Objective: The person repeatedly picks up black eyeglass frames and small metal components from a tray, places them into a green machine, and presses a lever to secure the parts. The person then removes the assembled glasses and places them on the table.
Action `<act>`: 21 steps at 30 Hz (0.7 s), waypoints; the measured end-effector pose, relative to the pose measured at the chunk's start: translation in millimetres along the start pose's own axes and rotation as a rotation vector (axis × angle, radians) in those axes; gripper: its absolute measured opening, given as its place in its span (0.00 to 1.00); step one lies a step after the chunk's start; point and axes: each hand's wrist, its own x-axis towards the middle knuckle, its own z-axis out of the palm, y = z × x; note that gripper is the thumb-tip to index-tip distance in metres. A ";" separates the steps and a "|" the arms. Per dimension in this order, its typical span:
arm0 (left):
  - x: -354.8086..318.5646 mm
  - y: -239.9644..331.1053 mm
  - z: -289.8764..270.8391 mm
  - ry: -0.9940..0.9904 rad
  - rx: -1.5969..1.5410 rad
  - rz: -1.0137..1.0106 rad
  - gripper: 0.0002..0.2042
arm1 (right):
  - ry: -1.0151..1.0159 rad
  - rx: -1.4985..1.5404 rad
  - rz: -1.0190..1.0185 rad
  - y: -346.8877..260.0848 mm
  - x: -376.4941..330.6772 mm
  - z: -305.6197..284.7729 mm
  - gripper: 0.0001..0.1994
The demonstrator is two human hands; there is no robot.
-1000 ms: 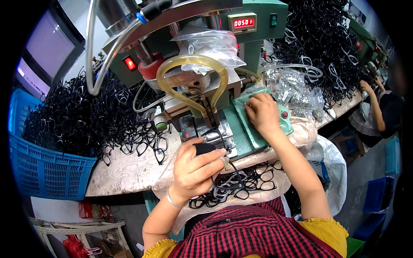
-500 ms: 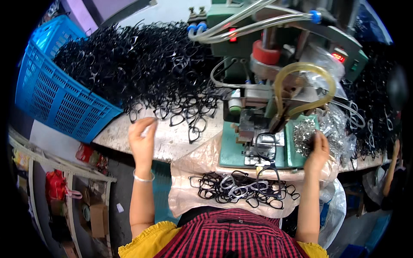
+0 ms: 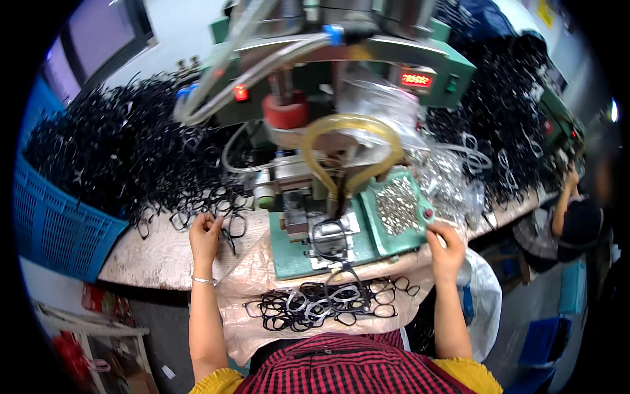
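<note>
My left hand is at the near edge of a big heap of black eyeglass frames. Its fingertips are pinched together beside a loose frame; whatever is between them is too small to make out. To the right, my right hand is by the corner of a green tray of small metal parts, just below a red button. Its thumb and forefinger are slightly apart, with nothing visible between them. Between my hands, a black eyeglass frame sits in the green machine's fixture, one rim hanging over the front edge.
Several black and pale frames lie on the brown sheet before me. The green press with hoses stands behind the fixture. A blue crate is at left. At right are plastic bags, another frame heap and another person's arm.
The view has swung, so the machine sits further left. My left hand has reached the loose frames. My right hand has drawn back from the tray, uncovering the red button.
</note>
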 end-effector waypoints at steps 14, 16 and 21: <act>-66.1 59.2 40.3 0.057 -0.753 -0.257 0.10 | -0.234 0.560 -0.002 -124.7 15.3 111.7 0.19; -75.5 68.7 38.0 0.143 -0.806 -0.320 0.08 | -0.272 0.637 0.063 -127.0 13.0 110.5 0.21; -81.2 199.8 34.5 -0.077 -0.838 0.608 0.04 | -0.349 0.761 0.093 -137.2 15.1 103.2 0.24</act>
